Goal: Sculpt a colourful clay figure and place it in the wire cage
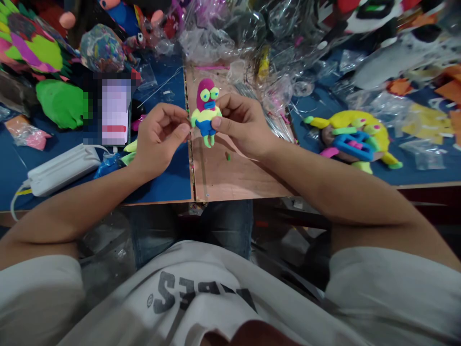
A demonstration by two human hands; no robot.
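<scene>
Right hand (248, 124) pinches a small magenta-headed, yellow-and-blue clay-like figurine (206, 115) above the worktop (239, 179), inward of its front edge; left hand (162, 137) curled alongside, grip undeterminable.

I wear a pale grey-white T-shirt (126, 312) with short, wide sleeves (39, 293). On its front are big dark letters (164, 292), partly lost in the folds, and one small circled mark (150, 301). My trousers (232, 226) are blue denim. My left hand (156, 139) and right hand (247, 125) are bare.
</scene>
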